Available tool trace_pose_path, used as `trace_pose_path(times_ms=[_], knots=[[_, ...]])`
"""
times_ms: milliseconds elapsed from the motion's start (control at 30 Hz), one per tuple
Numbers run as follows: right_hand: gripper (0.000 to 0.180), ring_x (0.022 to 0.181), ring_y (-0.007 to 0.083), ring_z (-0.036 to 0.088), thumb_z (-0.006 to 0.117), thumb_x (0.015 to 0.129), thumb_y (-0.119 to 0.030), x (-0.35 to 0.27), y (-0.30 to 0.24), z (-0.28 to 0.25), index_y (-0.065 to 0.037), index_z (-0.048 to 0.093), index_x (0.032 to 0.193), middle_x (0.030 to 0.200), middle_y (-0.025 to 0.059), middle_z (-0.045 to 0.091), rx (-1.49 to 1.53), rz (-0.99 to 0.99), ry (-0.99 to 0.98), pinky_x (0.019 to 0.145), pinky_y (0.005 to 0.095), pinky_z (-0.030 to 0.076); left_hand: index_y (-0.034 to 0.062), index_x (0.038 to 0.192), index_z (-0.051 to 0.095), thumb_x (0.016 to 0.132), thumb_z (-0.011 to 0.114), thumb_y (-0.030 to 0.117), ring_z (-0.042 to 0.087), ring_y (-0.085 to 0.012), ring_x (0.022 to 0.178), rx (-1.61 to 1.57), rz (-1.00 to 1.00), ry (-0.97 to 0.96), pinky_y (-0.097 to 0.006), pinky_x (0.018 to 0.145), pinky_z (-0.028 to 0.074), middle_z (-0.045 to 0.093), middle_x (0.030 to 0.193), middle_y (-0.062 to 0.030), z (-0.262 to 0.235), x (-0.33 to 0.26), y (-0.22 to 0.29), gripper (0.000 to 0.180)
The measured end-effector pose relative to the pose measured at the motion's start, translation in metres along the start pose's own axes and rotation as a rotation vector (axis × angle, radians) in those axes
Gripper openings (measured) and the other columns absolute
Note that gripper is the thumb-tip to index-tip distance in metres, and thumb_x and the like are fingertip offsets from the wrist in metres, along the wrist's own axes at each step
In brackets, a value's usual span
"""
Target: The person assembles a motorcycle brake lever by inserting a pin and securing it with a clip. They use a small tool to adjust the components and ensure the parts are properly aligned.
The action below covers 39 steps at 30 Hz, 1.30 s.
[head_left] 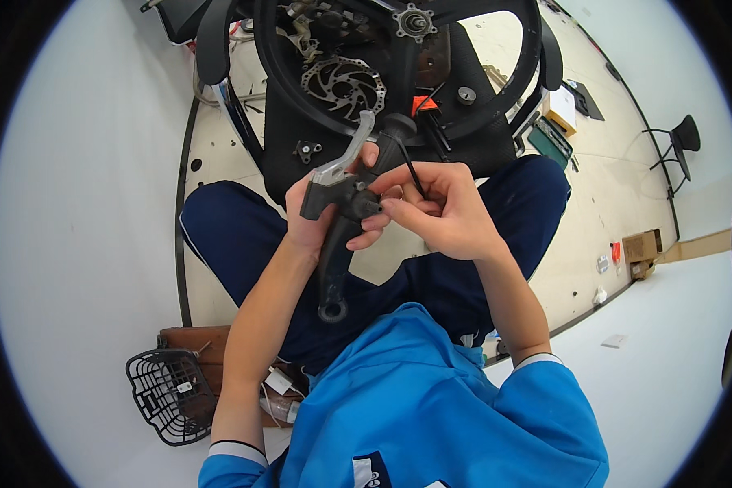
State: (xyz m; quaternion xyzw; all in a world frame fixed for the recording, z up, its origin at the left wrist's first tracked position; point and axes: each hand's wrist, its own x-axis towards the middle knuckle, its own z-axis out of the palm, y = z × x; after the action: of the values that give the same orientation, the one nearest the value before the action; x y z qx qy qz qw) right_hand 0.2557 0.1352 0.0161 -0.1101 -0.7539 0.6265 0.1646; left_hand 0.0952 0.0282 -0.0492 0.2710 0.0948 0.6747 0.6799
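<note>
Nearest to the head camera we are seeing our blue jacket (431, 407), with both bare forearms rising from it over our dark blue trousers (244, 236). Our left hand (321, 215) is wrapping around a black handlebar piece (337, 260) that carries a brake lever (346, 154), silver-grey and pointing up and away from us. Its fingers are curling closed around the lever's black clamp body. Our right hand (439, 207) is sitting just beside it, fingertips pressing together on a thin black cable (412, 175) where it is meeting the clamp.

Beyond the hands a black bicycle wheel (398, 73) is lying on a dark mat, with a silver brake disc (343, 84) inside its rim. Down at our left a black wire basket (169, 394) is resting on the floor.
</note>
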Motion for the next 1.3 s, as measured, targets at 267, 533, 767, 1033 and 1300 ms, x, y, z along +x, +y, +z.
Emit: trace_pose_path(times_ms=[267, 533, 767, 1033, 1300], knots=[[0.030, 0.056, -0.0005, 0.032, 0.081, 0.078, -0.014, -0.005, 0.001, 0.013, -0.003, 0.057, 0.093, 0.060, -0.0074, 0.034, -0.096, -0.019, 0.019, 0.054, 0.0189, 0.026, 0.0008, 0.127, 0.045, 0.090, 0.031, 0.028, 0.059, -0.0268, 0.095, 0.185, 0.080, 0.347, -0.032, 0.081, 0.051, 0.056, 0.114, -0.0201, 0.000, -0.003, -0.004, 0.048], [0.014, 0.054, 0.0000, 0.042, 0.072, 0.087, -0.007, 0.003, 0.022, 0.013, 0.006, 0.065, 0.088, 0.055, -0.0070, 0.040, 0.052, -0.026, 0.161, 0.053, 0.0188, 0.036, 0.0075, 0.117, 0.041, 0.084, 0.034, 0.026, 0.054, -0.0215, 0.062, 0.320, 0.065, 0.215, -0.030, 0.045, 0.043, 0.056, 0.086, -0.0159, 0.007, 0.000, -0.002, 0.038], [0.011, 0.053, 0.0007, 0.037, 0.070, 0.084, -0.006, 0.006, 0.017, -0.004, 0.005, 0.068, 0.086, 0.054, -0.0077, 0.038, -0.104, 0.022, 0.089, 0.051, 0.0204, 0.033, 0.0067, 0.120, 0.043, 0.087, 0.038, 0.023, 0.056, -0.0175, 0.065, 0.444, 0.048, 0.182, -0.029, 0.047, 0.045, 0.055, 0.085, -0.0101, -0.001, 0.001, -0.004, 0.038], [0.010, 0.052, 0.0026, 0.033, 0.070, 0.083, -0.008, 0.007, 0.011, -0.014, 0.002, 0.068, 0.085, 0.054, -0.0058, 0.038, -0.329, 0.004, 0.043, 0.049, 0.0232, 0.028, 0.0075, 0.122, 0.042, 0.086, 0.039, 0.025, 0.055, -0.0148, 0.059, 0.643, 0.110, 0.327, -0.026, 0.046, 0.044, 0.055, 0.087, -0.0082, 0.000, 0.005, -0.009, 0.040], [0.008, 0.052, 0.0012, 0.035, 0.071, 0.082, -0.004, 0.017, 0.014, -0.023, 0.000, 0.066, 0.080, 0.056, -0.0076, 0.042, -0.110, 0.123, -0.086, 0.051, 0.0218, 0.029, 0.0071, 0.124, 0.042, 0.087, 0.040, 0.027, 0.052, -0.0147, 0.050, 0.715, 0.051, 0.300, -0.026, 0.045, 0.044, 0.053, 0.083, -0.0078, 0.000, 0.004, -0.008, 0.042]])
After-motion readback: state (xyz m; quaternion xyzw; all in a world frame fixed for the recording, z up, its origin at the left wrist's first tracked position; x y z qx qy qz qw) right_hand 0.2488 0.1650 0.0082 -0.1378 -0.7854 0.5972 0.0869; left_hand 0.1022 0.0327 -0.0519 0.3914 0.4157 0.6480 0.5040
